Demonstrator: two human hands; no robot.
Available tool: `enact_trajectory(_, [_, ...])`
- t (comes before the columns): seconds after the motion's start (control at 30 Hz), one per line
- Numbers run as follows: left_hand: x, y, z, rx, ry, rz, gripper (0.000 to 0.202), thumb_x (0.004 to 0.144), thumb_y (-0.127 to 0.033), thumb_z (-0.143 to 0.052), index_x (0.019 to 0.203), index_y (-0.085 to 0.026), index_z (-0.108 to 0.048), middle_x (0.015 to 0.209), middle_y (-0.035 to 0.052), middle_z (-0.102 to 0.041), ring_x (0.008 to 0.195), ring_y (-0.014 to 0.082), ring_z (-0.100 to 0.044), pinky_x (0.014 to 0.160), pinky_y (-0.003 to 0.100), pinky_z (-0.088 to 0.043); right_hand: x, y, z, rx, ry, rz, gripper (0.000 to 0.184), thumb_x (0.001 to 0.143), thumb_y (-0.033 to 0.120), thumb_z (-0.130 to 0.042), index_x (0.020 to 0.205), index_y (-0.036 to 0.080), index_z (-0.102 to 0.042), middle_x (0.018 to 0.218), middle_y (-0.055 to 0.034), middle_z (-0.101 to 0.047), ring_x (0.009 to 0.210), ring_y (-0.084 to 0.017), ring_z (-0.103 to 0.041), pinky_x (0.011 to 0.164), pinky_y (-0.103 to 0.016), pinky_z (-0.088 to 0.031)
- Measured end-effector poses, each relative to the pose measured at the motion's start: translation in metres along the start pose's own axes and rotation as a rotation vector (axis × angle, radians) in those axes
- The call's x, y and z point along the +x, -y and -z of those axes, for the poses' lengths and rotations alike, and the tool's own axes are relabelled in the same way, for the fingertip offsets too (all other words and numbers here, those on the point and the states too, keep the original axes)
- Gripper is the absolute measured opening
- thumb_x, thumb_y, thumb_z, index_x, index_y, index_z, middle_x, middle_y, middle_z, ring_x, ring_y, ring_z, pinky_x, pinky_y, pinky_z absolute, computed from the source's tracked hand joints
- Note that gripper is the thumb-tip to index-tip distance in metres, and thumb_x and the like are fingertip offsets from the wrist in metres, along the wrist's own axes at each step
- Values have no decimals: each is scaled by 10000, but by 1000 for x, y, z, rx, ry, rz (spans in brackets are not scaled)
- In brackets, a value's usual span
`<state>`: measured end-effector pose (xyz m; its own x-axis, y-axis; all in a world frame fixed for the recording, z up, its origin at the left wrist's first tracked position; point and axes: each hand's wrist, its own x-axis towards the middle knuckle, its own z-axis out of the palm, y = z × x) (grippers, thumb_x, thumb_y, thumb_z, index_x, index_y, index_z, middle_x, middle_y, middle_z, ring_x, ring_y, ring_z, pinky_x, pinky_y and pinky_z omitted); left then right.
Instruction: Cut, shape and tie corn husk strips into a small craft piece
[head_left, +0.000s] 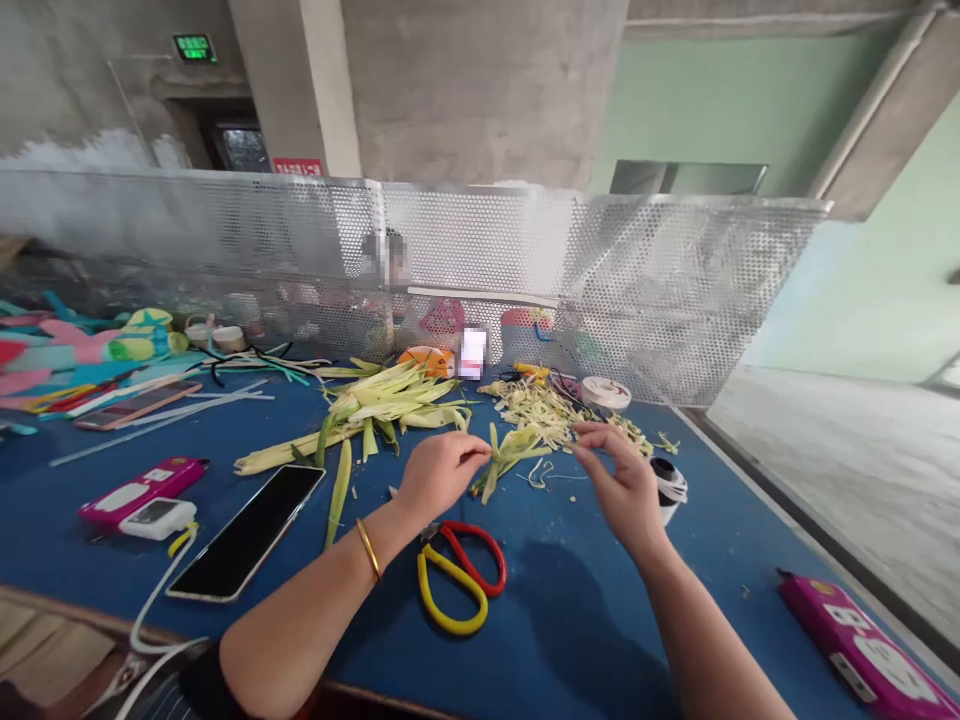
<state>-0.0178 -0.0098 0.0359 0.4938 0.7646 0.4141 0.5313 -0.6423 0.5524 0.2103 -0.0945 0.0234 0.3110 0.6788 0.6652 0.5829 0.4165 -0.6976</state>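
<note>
My left hand (pixel 448 465), with a gold bangle at the wrist, pinches the end of a small green bundle of corn husk strips (pixel 517 445) above the blue table. To its right, my right hand (pixel 621 480) is raised with thumb and fingertips drawn close together. Whatever lies between those fingertips is too fine to make out. Thin white string (pixel 538 472) lies on the table between the hands. Scissors (pixel 463 580) with one red and one yellow handle rest below my left hand. Behind the hands are a pile of husk scraps (pixel 536 408) and long corn husks (pixel 394 400).
A black-screened phone (pixel 247 535) and a magenta power strip (pixel 146 490) with a charger lie left. Another magenta power strip (pixel 862 640) sits right. A spool (pixel 669 488) and white tape roll (pixel 604 392) stand near my right hand. A perforated metal screen (pixel 480 235) runs behind.
</note>
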Motion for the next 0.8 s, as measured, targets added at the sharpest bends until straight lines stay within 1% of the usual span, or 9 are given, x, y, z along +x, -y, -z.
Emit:
enact_trajectory(0.1, [-4,2,-8,-10,39,-64,183,875,-231,-588,924,-259,-762,961,23,-758,906,196,-687,794,266,-475,-2,13,-15,-109,281,84,129,867,324,-616,767,250,-648,1135,-80,-694,1089,-273,-608,952,-424,-428])
enact_trajectory(0.23, [-6,6,-13,-42,34,-93,172,884,-219,-585,912,-253,-752,947,30,-751,922,196,-680,828,274,-474,-5,10,-31,-138,479,23,146,853,346,-635,747,249,-658,893,-38,-730,896,-252,-650,848,-373,-451])
enact_trajectory(0.37, [-6,10,-19,-159,-309,10,305,800,-238,-694,1105,-246,-684,1159,71,-690,1123,237,-602,1002,353,-429,-13,0,-30,-117,359,-128,220,869,417,-604,761,233,-658,807,-34,-709,810,-238,-633,760,-330,-449])
enact_trajectory(0.43, [-6,11,-23,-310,-438,173,366,782,-287,-706,1136,-215,-644,1166,95,-666,1112,237,-593,980,372,-444,-17,-4,-27,-126,278,-140,219,861,422,-611,771,230,-663,824,-41,-709,834,-245,-630,767,-332,-446])
enact_trajectory(0.5, [-6,10,-28,-537,-375,395,331,783,-383,-694,1035,-173,-647,1032,97,-681,960,213,-627,846,343,-492,-20,-5,-24,-132,229,-120,206,860,413,-615,779,230,-662,839,-47,-709,854,-250,-630,779,-339,-449])
enact_trajectory(0.57, [-7,7,-33,-769,-167,534,385,759,-480,-701,950,-149,-648,890,75,-680,815,181,-626,735,307,-491,-21,-5,-24,-141,220,-78,190,870,399,-611,788,235,-660,853,-50,-709,868,-251,-633,793,-346,-452])
enact_trajectory(0.67, [-11,0,-38,-1018,109,484,526,705,-520,-750,1063,-148,-649,781,28,-671,728,154,-617,716,295,-479,-23,-2,-26,-157,266,13,169,892,369,-602,788,245,-651,866,-50,-712,905,-253,-640,831,-360,-454])
enact_trajectory(0.73, [-14,-4,-40,-1111,154,462,635,673,-531,-779,1163,-153,-635,736,9,-669,701,157,-628,742,315,-483,-24,1,-28,-155,303,82,155,904,344,-598,792,248,-645,868,-45,-713,917,-248,-643,847,-366,-456])
enact_trajectory(0.8, [-15,-4,-41,-1149,137,486,647,642,-544,-800,1132,-143,-668,714,18,-677,702,177,-648,754,333,-485,-26,2,-29,-140,336,144,132,911,316,-597,807,248,-641,867,-38,-712,903,-236,-647,846,-365,-459])
